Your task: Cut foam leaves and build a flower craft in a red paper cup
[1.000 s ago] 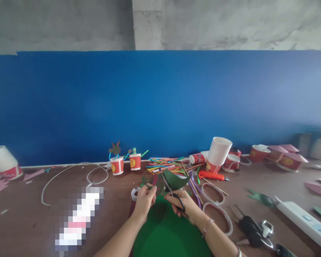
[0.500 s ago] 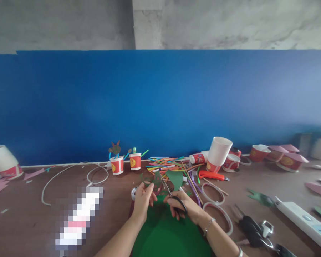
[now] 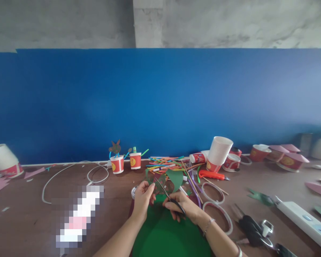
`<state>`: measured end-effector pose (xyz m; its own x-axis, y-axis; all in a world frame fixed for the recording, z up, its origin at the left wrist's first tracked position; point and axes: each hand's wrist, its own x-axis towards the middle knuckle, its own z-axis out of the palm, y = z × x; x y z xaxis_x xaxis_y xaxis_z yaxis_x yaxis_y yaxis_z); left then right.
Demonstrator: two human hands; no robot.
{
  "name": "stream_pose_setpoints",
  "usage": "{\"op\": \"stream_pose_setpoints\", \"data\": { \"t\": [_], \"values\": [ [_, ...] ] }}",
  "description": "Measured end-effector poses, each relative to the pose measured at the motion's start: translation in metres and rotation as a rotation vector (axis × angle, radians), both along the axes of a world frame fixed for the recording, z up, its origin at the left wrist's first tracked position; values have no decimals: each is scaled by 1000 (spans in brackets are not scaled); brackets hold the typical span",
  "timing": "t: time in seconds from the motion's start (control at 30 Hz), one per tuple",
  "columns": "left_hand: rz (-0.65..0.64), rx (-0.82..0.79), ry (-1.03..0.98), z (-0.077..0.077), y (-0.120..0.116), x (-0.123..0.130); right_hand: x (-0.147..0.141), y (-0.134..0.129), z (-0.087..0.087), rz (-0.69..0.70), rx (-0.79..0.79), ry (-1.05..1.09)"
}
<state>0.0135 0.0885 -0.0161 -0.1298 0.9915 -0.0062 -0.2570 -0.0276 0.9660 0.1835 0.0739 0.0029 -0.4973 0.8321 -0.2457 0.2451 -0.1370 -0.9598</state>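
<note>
My left hand pinches a small piece of green paper between thumb and fingers. Black-handled scissors sit in my right hand, their blades pointing up and left beside that paper. Whether the blades touch it is hard to tell. Behind the scissors lies a larger green paper piece. Under both hands spreads a green sheet. A roll of white tape shows just left of my left hand.
Colourful pipe cleaners are heaped behind my hands, near an orange utility knife and stacked paper cups. Two decorated cups stand by the blue wall. To the right are a power strip and keys.
The scissors' blades have drawn closer together. The green paper in my left hand has shifted and turned slightly, while both hands stay nearly in place.
</note>
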Motion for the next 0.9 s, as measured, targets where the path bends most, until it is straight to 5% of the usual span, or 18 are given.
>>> {"op": "stream_pose_setpoints", "data": {
  "t": [0.9],
  "values": [
    [-20,-14,-11,1,-1,-1,-4,2,-5,-36,50,-98]
  ]
}}
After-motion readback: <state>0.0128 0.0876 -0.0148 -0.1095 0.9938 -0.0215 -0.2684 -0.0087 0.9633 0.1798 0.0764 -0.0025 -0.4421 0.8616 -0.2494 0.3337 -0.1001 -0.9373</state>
